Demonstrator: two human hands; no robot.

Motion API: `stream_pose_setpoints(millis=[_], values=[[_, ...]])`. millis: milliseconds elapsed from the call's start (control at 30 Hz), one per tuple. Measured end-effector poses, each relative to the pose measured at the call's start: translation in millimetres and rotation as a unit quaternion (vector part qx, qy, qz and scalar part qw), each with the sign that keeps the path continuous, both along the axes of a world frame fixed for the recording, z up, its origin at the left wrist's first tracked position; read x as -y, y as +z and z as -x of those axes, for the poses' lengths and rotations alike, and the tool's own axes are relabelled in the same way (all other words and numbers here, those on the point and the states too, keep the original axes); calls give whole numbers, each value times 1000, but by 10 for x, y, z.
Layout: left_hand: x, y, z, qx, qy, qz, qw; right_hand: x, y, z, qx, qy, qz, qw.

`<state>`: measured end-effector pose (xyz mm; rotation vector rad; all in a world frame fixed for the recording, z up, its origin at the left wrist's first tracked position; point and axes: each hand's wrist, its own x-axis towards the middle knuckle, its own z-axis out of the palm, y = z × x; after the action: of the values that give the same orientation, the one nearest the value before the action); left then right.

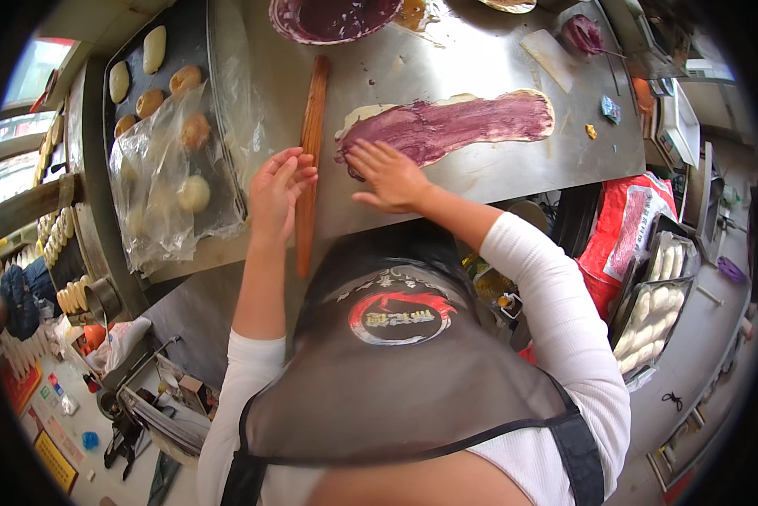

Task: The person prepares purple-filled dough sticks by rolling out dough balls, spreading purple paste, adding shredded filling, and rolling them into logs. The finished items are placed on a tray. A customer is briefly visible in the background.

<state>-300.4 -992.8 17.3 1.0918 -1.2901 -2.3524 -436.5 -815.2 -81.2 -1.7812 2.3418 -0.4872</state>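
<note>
A long flat sheet of dough [541,116], pale at its rims, lies on the steel table and is thickly smeared with purple paste [455,131]. My right hand [387,176] rests over the near left end of the sheet, fingers stretched out and nothing visible in it. To its left, my left hand [281,187] hovers beside a wooden rolling pin [309,202]; its fingers are loosely curled and apart, with nothing seen between them. The rolling pin lies lengthwise between the dough and a tray at the left.
A dark tray [147,52] of buns, partly under clear plastic [155,185], stands at the left. Behind the dough sits a bowl [337,18] of purple paste. A pale scraper [547,59] and small wrappers [611,110] lie at the right. Trays of white dough pieces [651,320] stand below.
</note>
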Motion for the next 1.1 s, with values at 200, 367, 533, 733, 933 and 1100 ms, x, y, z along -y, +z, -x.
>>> stream_pose_setpoints(millis=[200, 367, 533, 733, 933, 1100], values=[[57, -37, -29, -1, 14, 1, 1000, -1373, 23, 1417, -34, -224, -88, 970], [78, -109, 31, 1, 3, -14, 1000, -1743, 160, 1605, -17, -448, -143, 882], [197, -150, 468, -19, -14, 2, 1000, -1417, 57, 925, -18, -316, -23, 948], [510, -204, 1583, 5, -5, 0, 1000, 355, 898, 1645, 96, -69, 138, 983], [555, -336, 2022, 11, 21, -2, 1000, 1563, 1021, 1993, 89, 8, -202, 975], [586, -450, 2007, -18, 31, -34, 999, 1182, 1089, 2037, 306, -42, -94, 946]])
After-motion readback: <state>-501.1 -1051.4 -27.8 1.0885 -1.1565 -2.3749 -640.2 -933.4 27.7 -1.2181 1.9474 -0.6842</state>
